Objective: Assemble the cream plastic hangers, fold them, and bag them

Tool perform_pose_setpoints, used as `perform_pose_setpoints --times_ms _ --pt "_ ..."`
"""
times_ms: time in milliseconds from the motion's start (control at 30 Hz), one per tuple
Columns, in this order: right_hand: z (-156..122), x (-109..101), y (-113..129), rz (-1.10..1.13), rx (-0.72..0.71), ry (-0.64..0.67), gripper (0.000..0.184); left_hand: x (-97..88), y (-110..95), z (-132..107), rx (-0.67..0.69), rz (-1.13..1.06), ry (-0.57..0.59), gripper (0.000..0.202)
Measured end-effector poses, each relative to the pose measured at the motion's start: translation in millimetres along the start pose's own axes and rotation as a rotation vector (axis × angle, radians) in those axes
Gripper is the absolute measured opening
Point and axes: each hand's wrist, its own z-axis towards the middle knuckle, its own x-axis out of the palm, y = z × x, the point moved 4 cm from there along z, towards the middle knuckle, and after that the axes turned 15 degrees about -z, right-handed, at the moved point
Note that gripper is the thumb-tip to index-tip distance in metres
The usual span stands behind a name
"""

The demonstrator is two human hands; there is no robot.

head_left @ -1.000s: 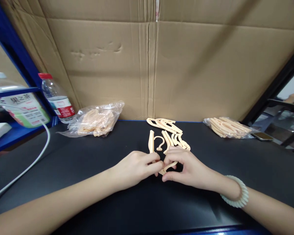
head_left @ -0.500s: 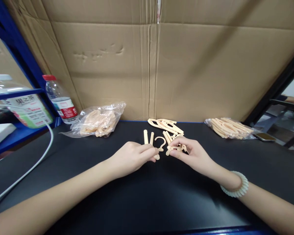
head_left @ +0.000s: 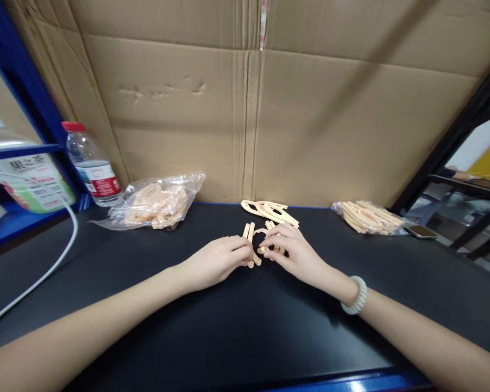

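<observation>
Two narrow beige hanger arms [head_left: 251,231] stand side by side near the middle of the black table, their rounded lower ends showing below my fingers. My left hand [head_left: 218,262] is closed on them, fingertips curled at their left side. Just to the right, my right hand [head_left: 297,251] pinches a beige hanger hook [head_left: 263,250] by its base between thumb and fingers. The curved part of the hook points away from me. More beige hanger pieces [head_left: 269,224] lie behind and under my right fingers, mostly hidden.
Beige folded hangers [head_left: 269,211] lie behind my hands, by the cardboard wall [head_left: 179,120]. A clear bag of hanger parts [head_left: 159,201] is at left, beside a red-capped bottle [head_left: 93,169]. Another bagged bundle [head_left: 367,216] and a phone [head_left: 421,232] are at right. A white cable [head_left: 61,261] crosses the left side.
My right hand has moved left with the hanger hook, closer to my left hand. The two hanger arms now stand closer together. The view has shifted slightly.
</observation>
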Motion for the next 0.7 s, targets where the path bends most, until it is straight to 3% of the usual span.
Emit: perform_pose_setpoints --times_ms 200,367,500,700 --pt "4.9 6.9 3.5 -0.145 0.024 0.087 0.008 0.8 -9.9 1.9 -0.029 0.009 -0.054 0.011" --pt "4.8 -5.2 -6.2 -0.011 0.011 0.091 0.020 8.5 -13.8 2.7 -0.023 0.037 -0.062 0.013" --pt "-0.7 -13.9 -8.2 -0.020 -0.070 0.153 0.018 8.6 -7.2 0.7 -0.023 0.043 -0.094 0.016" --pt "-2.6 -9.1 -4.6 -0.012 -0.098 0.198 0.007 2.7 7.7 0.7 -0.049 0.047 -0.153 0.015"
